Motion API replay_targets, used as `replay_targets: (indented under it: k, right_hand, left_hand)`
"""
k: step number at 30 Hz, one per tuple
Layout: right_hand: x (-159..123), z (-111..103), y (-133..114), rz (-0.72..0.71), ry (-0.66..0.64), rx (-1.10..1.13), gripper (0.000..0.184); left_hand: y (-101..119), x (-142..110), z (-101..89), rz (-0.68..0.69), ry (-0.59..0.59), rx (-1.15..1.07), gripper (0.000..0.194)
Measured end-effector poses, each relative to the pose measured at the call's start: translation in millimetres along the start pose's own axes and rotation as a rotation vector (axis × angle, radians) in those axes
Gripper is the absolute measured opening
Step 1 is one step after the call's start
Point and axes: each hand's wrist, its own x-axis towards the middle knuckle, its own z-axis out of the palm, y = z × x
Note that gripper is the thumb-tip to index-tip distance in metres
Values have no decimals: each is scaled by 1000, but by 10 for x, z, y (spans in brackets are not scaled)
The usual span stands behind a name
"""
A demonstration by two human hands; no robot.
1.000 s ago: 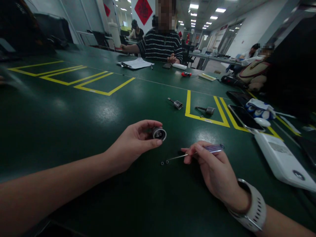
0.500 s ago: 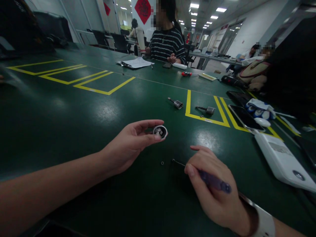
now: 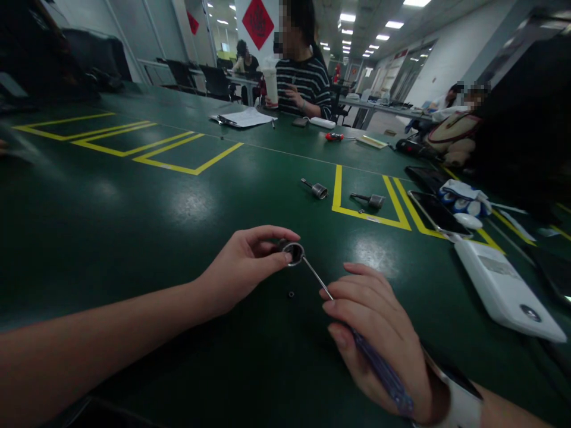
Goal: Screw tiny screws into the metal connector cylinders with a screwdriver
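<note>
My left hand (image 3: 250,261) pinches a metal cup-shaped part (image 3: 295,247) between thumb and fingers, its round opening tilted toward me. In my right hand (image 3: 379,327) is a screwdriver (image 3: 387,380) with a clear purple handle and a thin shaft. The shaft's tip meets the rim of the cup's opening; whether a nut sits on the tip is too small to tell. A small nut (image 3: 291,294) lies on the dark green table below the cup. Two similar metal cups with stems, one left (image 3: 318,190) and one right (image 3: 375,201), lie farther off.
Yellow tape (image 3: 370,219) marks areas on the table. A red screwdriver (image 3: 334,137) and papers (image 3: 245,117) lie toward the far side, where a person in a striped top sits with a bottle (image 3: 270,86). At right are a phone (image 3: 439,213) and a white power bank (image 3: 508,288).
The screwdriver has swung from the nuts on the table up to the cup. One of two nuts has left its spot on the table. My left hand keeps its hold.
</note>
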Motion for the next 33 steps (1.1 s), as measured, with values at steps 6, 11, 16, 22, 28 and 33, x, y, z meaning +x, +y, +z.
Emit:
replay_targets:
  k: [6, 11, 16, 22, 28, 33]
  right_hand:
    - [19, 36, 37, -1, -79, -3, 11]
    - [2, 42, 34, -4, -100, -8, 11]
    - [-1, 31, 26, -26, -108, -9, 10]
    - [15, 43, 14, -40, -101, -45, 10]
    - [3, 20, 6, 26, -107, 51, 15]
    - [-22, 4, 64, 423, -12, 453, 13]
  left_hand:
    - [-16, -28, 26, 57, -33, 75, 23]
    - [-38, -28, 28, 110, -40, 116, 18]
    - [-51, -21, 33, 166, 5, 165, 16]
    - [-26, -19, 43, 171, 30, 186, 17]
    - [-39, -10, 33, 144, 19, 176, 17]
    - [-22, 50, -25, 75, 95, 16, 35]
